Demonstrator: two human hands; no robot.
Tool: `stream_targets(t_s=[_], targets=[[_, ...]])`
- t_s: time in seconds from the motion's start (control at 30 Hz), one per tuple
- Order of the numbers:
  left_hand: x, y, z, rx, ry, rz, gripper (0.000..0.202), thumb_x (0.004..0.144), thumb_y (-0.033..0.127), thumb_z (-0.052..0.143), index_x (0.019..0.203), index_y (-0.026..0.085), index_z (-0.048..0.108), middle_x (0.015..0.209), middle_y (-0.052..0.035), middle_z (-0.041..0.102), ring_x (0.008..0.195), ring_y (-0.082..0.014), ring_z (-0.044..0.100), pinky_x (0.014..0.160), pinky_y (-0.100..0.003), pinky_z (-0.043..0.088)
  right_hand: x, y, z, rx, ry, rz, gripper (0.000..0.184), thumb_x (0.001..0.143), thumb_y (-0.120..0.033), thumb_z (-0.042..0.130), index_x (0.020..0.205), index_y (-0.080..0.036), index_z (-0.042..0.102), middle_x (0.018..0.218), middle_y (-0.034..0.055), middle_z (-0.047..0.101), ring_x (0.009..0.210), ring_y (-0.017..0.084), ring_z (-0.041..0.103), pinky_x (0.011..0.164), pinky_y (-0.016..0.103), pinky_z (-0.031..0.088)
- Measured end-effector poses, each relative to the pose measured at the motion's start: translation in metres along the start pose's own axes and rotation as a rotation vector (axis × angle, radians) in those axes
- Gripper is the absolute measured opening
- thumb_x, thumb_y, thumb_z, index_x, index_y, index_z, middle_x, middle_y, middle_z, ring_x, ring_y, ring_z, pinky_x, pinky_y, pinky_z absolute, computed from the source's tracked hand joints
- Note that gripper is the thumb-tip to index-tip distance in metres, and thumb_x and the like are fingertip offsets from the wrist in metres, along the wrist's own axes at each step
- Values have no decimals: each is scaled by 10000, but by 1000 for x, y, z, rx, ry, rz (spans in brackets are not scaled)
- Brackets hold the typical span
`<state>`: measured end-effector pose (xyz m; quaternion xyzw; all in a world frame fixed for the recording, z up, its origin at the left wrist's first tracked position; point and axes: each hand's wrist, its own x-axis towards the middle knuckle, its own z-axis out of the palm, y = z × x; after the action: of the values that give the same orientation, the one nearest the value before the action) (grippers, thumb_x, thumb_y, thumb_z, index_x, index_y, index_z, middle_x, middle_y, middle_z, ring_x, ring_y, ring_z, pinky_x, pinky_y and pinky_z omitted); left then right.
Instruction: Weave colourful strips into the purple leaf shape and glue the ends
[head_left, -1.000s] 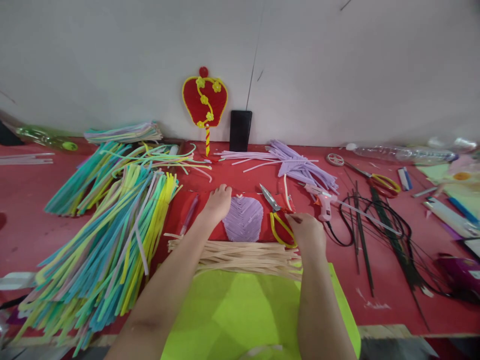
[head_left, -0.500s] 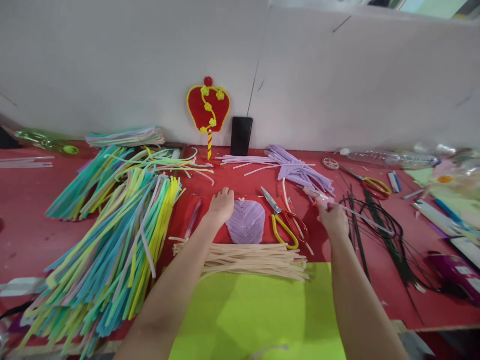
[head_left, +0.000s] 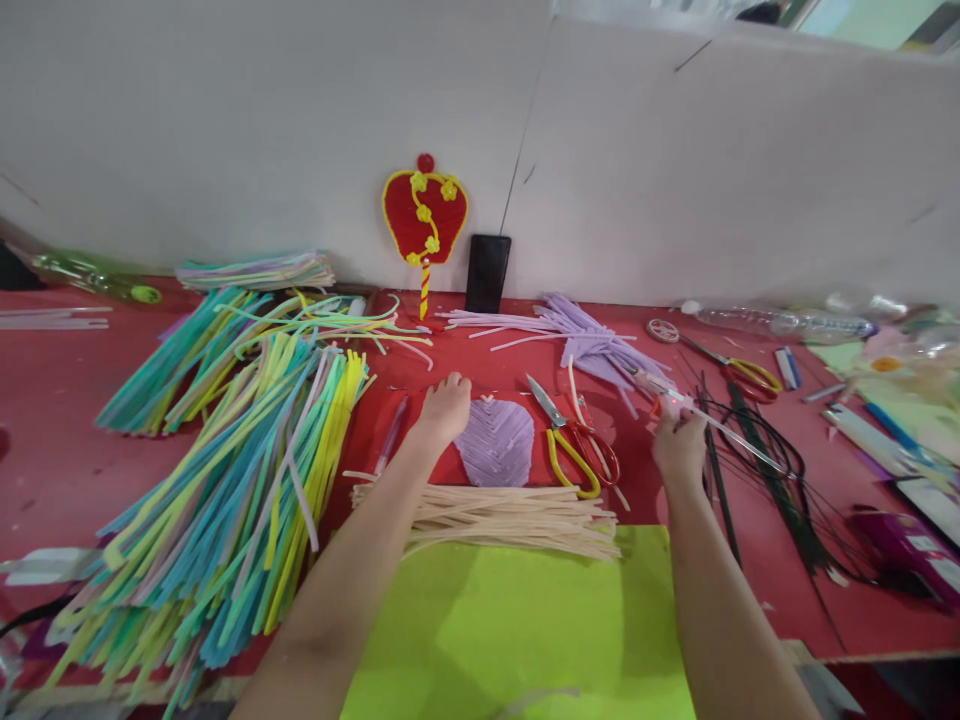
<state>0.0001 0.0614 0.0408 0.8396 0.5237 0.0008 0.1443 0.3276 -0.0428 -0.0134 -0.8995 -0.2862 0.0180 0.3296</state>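
My left hand (head_left: 444, 408) lies at the upper left edge of a purple leaf-like piece (head_left: 495, 447), its fingers bent down over the red surface; nothing shows in them. The piece is made of pipe cleaners laid in a herringbone pattern. To the right, my right hand (head_left: 679, 440) is closed around a pink glue gun (head_left: 675, 400) with a small red light. A clear glue stick (head_left: 739, 440) juts from its back. Its nozzle is close to a bundle of purple pipe cleaners (head_left: 592, 340). Yellow-handled scissors (head_left: 559, 430) and red-handled scissors (head_left: 600, 450) lie between my hands.
Beige pipe cleaners (head_left: 510, 520) lie above a lime green sheet (head_left: 517, 620). Large multicoloured bundles (head_left: 225, 500) cover the left side. A red fan-shaped craft (head_left: 424, 220) and a black phone (head_left: 487, 273) lean on the wall. Black cables (head_left: 799, 440) tangle at right.
My right hand has shifted slightly right and toward me with the glue gun, away from the purple bundle. The left hand stays by the purple piece. The view has drifted a little.
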Motion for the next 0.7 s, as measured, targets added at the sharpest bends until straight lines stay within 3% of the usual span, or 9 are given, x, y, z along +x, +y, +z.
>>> stream_targets(t_s=[0.2,0.37,0.53,0.7], targets=[[1,-4,0,-27,8,14,373,839,38,295,1116,124,531,1165,-155,518,1061,-247,547,887,-416,430,-11,-14,-9,20,112,-25,566,829,-504,383,1161,-56,482,1072,228,588,982,325,565,833,429,409],[9,-17,1,-167,53,43,328,822,84,446,1135,125,539,1151,-135,555,1073,-216,548,919,-358,424,-34,-48,-26,12,150,-78,690,663,-629,560,1131,-126,497,968,154,618,879,297,582,792,401,422],[22,-25,8,-336,229,169,208,829,136,476,955,172,638,1025,-63,612,984,-152,573,922,-286,413,-69,-89,-20,67,35,-144,667,631,-643,566,1083,-159,489,861,95,620,725,232,581,668,333,414],[33,-29,22,-488,227,189,158,807,158,527,873,189,667,920,-34,650,868,-134,594,843,-266,441,-94,-106,8,48,-106,-200,613,661,-611,533,1083,-168,490,829,91,631,716,240,580,608,299,378]])
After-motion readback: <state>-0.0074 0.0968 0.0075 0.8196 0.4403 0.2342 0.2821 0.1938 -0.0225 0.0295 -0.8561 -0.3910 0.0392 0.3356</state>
